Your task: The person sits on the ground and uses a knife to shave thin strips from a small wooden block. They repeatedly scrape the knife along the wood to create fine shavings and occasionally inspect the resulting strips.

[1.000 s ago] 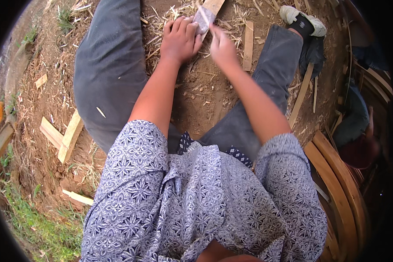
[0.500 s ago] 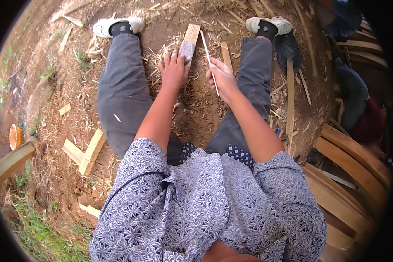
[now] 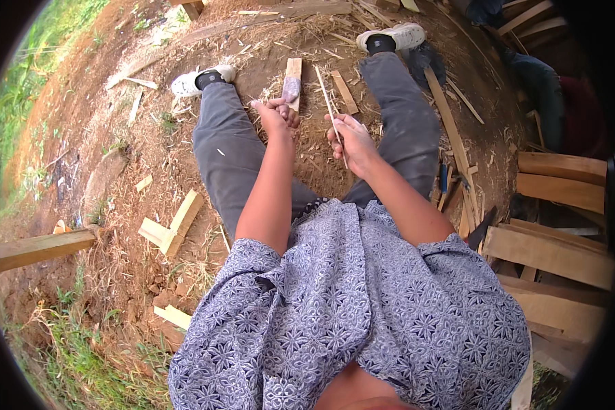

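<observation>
My right hand (image 3: 355, 143) is closed round a thin, pale wooden stick (image 3: 328, 99), which slants up and away past the fingertips. My left hand (image 3: 277, 117) is turned over with its fingers curled in; whether anything small is inside cannot be made out. Just beyond it on the ground lies a flat wooden block (image 3: 294, 67). A greyish sheet (image 3: 292, 89), like sandpaper, covers the block's near part, close to my left fingers. Right of the stick lies another short wood strip (image 3: 345, 92).
My outstretched legs flank the work spot. Two joined wood pieces (image 3: 178, 224) lie left, near a beam (image 3: 41, 251). Long slats (image 3: 451, 130) lie beside my right leg. Stacked curved planks (image 3: 560, 181) stand at right, near another person's leg (image 3: 543, 123). Shavings litter the soil.
My left hand has lifted off the grey-covered block and turned over, fingers curling. The right hand still holds the stick. The whole view has shifted and tilted.
</observation>
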`<state>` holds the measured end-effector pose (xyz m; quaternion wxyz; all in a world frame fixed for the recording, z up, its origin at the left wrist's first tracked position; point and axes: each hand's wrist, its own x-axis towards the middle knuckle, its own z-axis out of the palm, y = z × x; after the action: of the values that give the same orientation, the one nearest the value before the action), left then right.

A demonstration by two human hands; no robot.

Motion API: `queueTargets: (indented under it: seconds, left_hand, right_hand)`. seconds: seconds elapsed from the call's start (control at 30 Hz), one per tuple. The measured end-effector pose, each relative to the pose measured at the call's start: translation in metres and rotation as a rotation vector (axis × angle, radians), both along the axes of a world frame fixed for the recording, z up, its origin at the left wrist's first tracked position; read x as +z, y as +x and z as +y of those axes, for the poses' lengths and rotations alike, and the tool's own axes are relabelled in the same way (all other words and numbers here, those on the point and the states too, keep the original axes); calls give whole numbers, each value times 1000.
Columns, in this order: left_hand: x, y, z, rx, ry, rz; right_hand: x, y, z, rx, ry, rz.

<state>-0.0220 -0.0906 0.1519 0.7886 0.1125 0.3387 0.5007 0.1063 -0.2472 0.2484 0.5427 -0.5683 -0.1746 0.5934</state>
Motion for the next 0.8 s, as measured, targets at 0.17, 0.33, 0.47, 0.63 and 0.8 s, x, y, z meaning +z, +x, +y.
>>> queueTargets:
  seconds: [0.17,0.33,0.47,0.63,0.8]
  left_hand:
    - [5,11,-3,146,40,212]
    - [24,53,-31,81,-72,225]
    - [31,43,-30,16,-53,231]
    - [22,50,-36,-9,44,384]
    - [42,79,-59,-190,113,321]
  right_hand:
    - [-14,-40,1,1,217,-436]
    - [-85,-6,14,-83,160,-641]
    - [-89,5,11,-183,-138,-758]
    - [-61,-33,2,-186,450,-625]
    - [-99,15,-8,-301,59,-719]
